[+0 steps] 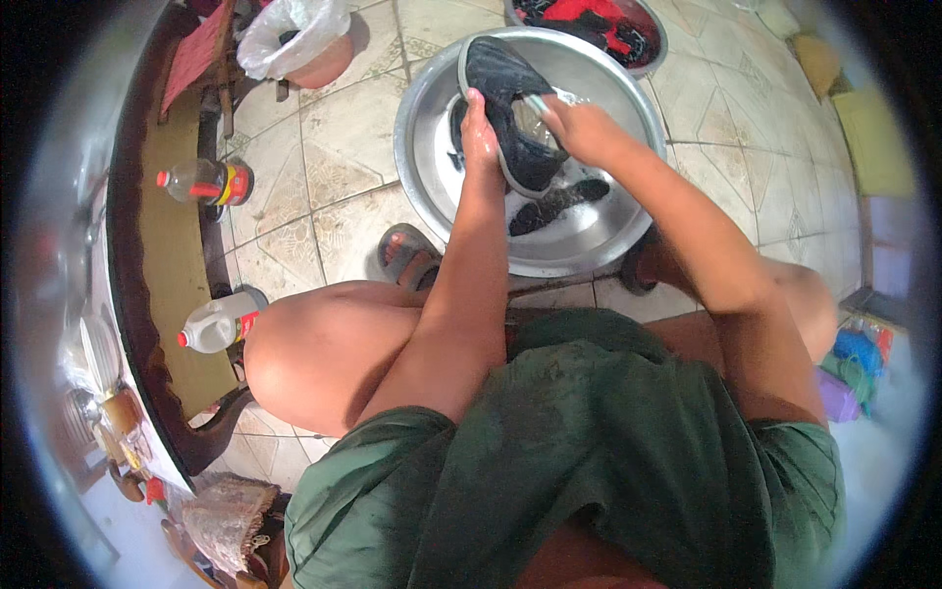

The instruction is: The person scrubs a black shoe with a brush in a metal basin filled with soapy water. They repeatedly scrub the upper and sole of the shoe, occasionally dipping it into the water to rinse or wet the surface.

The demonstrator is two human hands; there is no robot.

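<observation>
A wet black shoe (pixel 500 66) with a grey sole edge is held above a wide metal basin (pixel 416 184). My left hand (pixel 481 140) grips it along its left side, thumb up, the other fingers hidden. In my right hand (pixel 589 136) is a pale-handled tool (pixel 537 104), probably a brush, at the shoe's opening; its working end is not clearly visible. A dark elongated piece (pixel 559 206), perhaps an insole or second shoe's sole, lies in the basin below, with whitish suds around it. Another dark item (pixel 456 125) shows partly behind my left hand.
Beyond the basin stands a tub (pixel 659 59) of red and black cloth. A lined bin (pixel 316 62) is at the upper left. Two plastic bottles (pixel 202 182) (pixel 224 322) stand by the wooden table (pixel 173 258). My sandalled feet (pixel 408 258) flank the basin.
</observation>
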